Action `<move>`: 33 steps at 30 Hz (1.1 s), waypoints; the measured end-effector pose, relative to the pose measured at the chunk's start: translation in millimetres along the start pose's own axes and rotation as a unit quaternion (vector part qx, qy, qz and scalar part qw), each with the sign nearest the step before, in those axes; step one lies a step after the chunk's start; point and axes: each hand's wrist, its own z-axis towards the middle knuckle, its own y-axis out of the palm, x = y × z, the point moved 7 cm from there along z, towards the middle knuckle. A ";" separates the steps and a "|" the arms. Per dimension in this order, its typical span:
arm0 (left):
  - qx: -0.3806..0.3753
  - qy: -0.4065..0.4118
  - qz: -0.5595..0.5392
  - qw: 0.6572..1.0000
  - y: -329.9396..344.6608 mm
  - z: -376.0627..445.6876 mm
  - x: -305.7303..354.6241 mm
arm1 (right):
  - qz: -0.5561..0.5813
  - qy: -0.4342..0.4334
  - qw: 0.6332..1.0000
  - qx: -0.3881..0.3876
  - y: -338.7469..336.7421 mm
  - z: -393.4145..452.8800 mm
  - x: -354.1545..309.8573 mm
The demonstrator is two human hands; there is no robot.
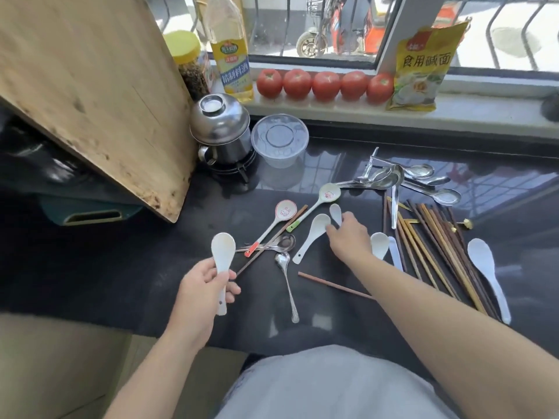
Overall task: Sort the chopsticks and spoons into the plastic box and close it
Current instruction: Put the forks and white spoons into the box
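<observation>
- Clear plastic tub [279, 140] at back of dark tabletop [151, 252], upside down, base up; nothing seen inside.
- Steel cup [225, 146] just left of tub, steel bowl [216, 117] inverted on top of it.
- Left hand [201, 290] off tabletop, fingers clamped on handle of white spoon [223, 254]; long axis near vertical in view, bowl end pointing away, hole end toward body.
- Right hand [348, 237] reaching over scattered spoons, fingers curled on small white spoon [335, 213]; whether gripped or only touched, cannot tell. Bowl end points away.
- Second white spoon [314, 234] flat just left of right hand, bowl far, handle slanting near-left.
- Two printed long spoons [302, 210] lying diagonal, bowls far-right.
- Steel spoons heaped [393, 179] far right, handles crossing.
- Chopsticks [435, 252] bundled right of right arm, roughly parallel, fanning near-right; one stray chopstick [332, 285] lying across, partly under forearm.
- White spoon [488, 273] right of bundle, bowl far.
</observation>
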 end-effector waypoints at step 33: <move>-0.192 -0.206 -0.140 0.949 161.7 -39.6 -27.4 | -0.074 0.092 0.991 0.061 -49.9 -41.2 105.6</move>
